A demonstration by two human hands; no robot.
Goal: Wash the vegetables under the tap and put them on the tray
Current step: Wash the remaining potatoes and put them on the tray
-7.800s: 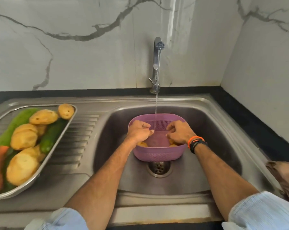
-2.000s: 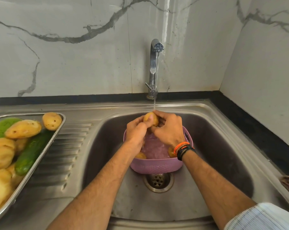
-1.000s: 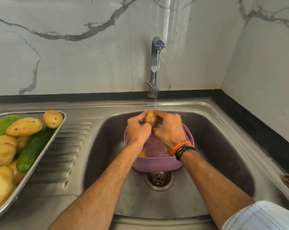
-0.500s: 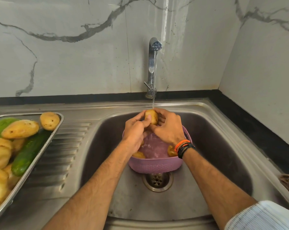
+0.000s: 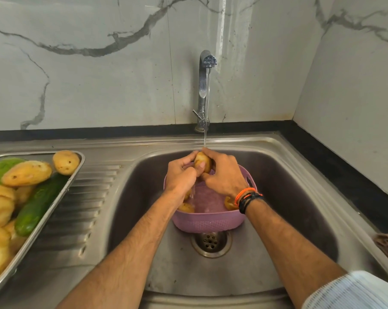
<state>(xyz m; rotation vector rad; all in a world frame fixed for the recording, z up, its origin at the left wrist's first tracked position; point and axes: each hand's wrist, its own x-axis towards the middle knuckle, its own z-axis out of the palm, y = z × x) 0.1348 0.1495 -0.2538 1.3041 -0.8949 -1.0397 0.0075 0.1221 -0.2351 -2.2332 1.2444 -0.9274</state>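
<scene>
In a shiny steel sink (image 5: pixel 300 197) by a grey marble wall, a small yellow potato (image 5: pixel 203 162) is being held under the thin water from the silver tap (image 5: pixel 204 90). It is being gripped by curled fingers (image 5: pixel 184 162) of the left hand (image 5: pixel 180 177) and right hand (image 5: pixel 225 175), above the round purple plastic basket (image 5: pixel 211 221). Washed potatoes and a green cucumber (image 5: pixel 36 208) are being kept on the long steel tray (image 5: pixel 54 210).

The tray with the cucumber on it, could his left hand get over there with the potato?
Probably yes. The left hand grips the potato over the sink, and the tray sits on that same side. Only the bare ribbed drainboard lies between them; nothing stands in the way.
</scene>
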